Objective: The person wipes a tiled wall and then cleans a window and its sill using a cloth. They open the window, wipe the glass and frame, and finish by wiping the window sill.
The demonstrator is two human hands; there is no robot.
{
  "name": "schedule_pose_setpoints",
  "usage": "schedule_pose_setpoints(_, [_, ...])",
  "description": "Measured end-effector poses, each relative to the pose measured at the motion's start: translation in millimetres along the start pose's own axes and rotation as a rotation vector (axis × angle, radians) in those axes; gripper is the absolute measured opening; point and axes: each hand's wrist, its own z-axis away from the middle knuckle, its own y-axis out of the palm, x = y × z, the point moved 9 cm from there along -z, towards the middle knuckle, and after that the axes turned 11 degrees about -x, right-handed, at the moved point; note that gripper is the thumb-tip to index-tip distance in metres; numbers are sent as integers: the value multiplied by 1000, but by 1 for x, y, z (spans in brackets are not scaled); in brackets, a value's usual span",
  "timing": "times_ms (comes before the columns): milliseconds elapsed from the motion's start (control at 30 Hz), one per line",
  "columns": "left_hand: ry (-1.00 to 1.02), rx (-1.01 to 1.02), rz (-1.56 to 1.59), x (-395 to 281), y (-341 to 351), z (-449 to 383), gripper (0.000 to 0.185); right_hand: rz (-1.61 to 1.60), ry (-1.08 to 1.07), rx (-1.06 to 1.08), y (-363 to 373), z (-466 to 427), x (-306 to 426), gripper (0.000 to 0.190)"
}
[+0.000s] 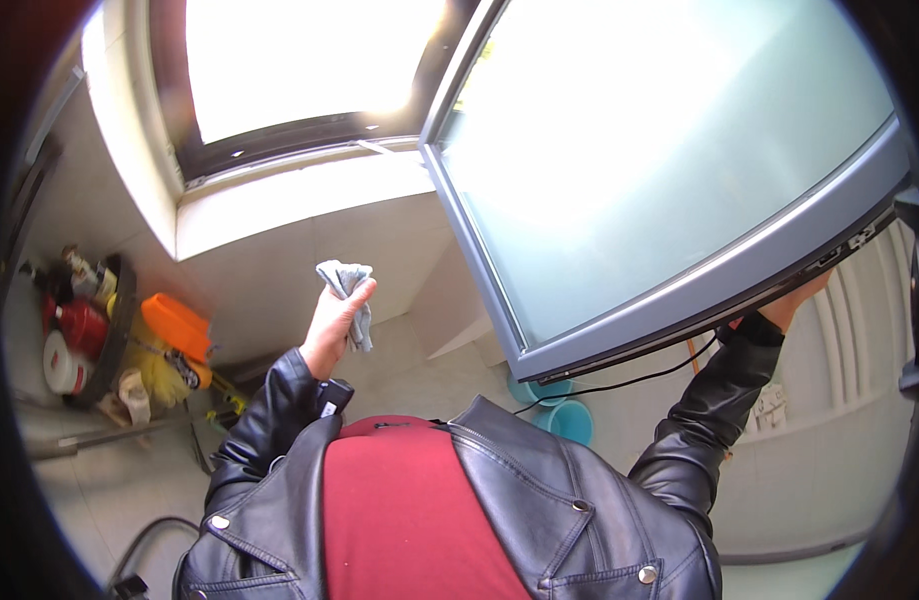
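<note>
My left hand (332, 322) is closed around a folded light grey-blue cloth (352, 289), held up in front of my chest below the window sill. A window sash with a grey frame (654, 307) and a frosted glass pane (624, 180) stands swung inward at the upper right. My right hand (797, 300) is at the sash's lower edge, towards its far right end; the frame hides the fingers, so whether they grip it cannot be told. The dark outer window frame (279, 139) is at the upper left.
A pale sill (302, 202) runs under the window. At the left, a corner shelf (118, 330) carries several bottles, beside an orange item (175, 326) and yellow gloves (159, 375). Teal buckets (568, 421) stand on the floor below the sash. A black cable (632, 386) hangs near my right arm.
</note>
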Motion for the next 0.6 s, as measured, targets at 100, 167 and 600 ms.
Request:
schedule_pose_setpoints(100, [-97,98,129,-5,10,-33,40,15,180,2,0,5,-18,39])
schedule_pose_setpoints(167, [-151,143,206,-4,15,-56,34,25,301,-6,0,13,-36,39])
schedule_pose_setpoints(600, [-167,52,365,27,22,-154,20,-163,980,-95,-15,54,-115,42])
